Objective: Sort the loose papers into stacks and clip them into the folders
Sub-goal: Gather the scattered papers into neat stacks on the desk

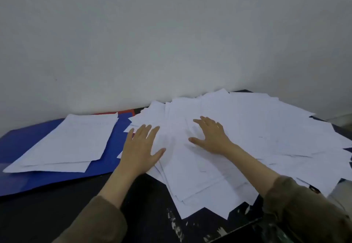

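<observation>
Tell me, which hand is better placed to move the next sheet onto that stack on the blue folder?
Probably the left hand: it lies flat on the loose papers at their left edge, right beside the stack on the blue folder. The right hand rests farther away.

White papers (238, 128), blue folder (22, 140)

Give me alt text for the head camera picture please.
Both hands, left and right, press flat on a messy spread of loose white papers on a dark table. To the left, a neater stack lies on a blue folder.
</observation>
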